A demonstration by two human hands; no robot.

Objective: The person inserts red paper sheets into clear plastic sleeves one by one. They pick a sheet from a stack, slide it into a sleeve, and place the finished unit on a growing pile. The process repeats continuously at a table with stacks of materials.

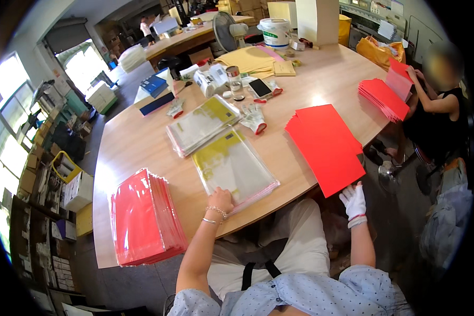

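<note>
My left hand (221, 201), bare and with bracelets at the wrist, is on the near left edge of a stack of clear plastic bags (250, 171). Its fingers are bent and pressed together on the bag edge; their tips are hard to see. A second stack of clear bags (195, 131) lies just beyond. In a white glove, my right hand (354, 203) is open, fingers apart and palm up, by the near corner of a fanned stack of red sheets (326, 147). The sheets jut over the table edge. Whether its fingertips touch them is unclear.
Red sheets in clear bags (145, 218) are piled at the table's left. Farther back are white gloves (254, 118), a phone (259, 88), a jar (234, 79), a fan (225, 31) and a bucket (275, 34). A person (437, 100) at right handles red folders (383, 98).
</note>
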